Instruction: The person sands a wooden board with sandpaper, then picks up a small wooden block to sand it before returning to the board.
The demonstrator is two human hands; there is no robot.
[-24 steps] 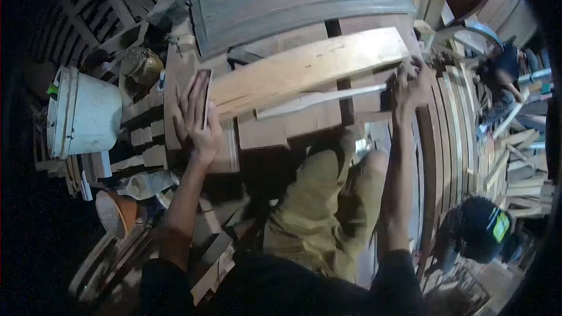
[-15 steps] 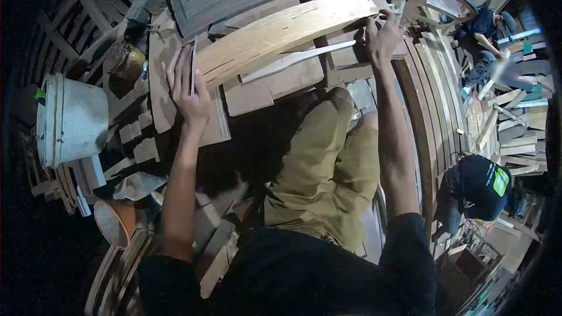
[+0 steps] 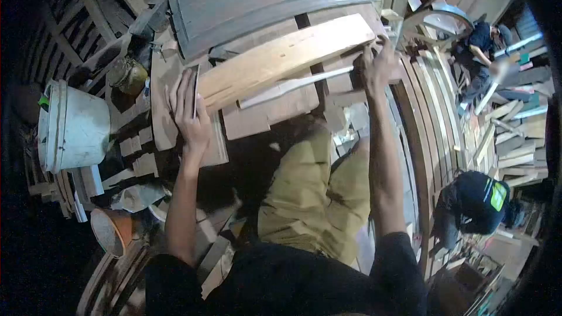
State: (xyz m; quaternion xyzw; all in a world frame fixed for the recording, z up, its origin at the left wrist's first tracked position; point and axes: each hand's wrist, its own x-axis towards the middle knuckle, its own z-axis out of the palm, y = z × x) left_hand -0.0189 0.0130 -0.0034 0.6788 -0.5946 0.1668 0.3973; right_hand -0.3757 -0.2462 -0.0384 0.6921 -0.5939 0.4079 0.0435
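Head view: your left hand (image 3: 190,114) is at the left end of a long pale wooden plank (image 3: 284,57), fingers extended and close together, with a thin flat piece (image 3: 196,92) between them and the thumb. That piece stands on edge at the plank's end. Your right hand (image 3: 379,69) is at the plank's other end, fingers bent and a bit blurred; can't tell if they pinch it or just touch. Plank lies across in front of you, right end farther from you than the left, above flat boards (image 3: 281,108). A narrow pale strip (image 3: 298,85) runs along its near side, its right end near your right hand. Grey wooden panel (image 3: 272,3) is beyond the plank. Your khaki trousers (image 3: 304,199) show below, between your forearms. White bucket (image 3: 81,127) is at left, jar (image 3: 127,76) between it and the panel, orange container (image 3: 112,231) lower down. Curved wooden slats (image 3: 430,111) are lined up right of your right arm. One person in a dark cap (image 3: 481,202) is lower right; another person (image 3: 481,47) is upper right, among wood pieces (image 3: 518,155).
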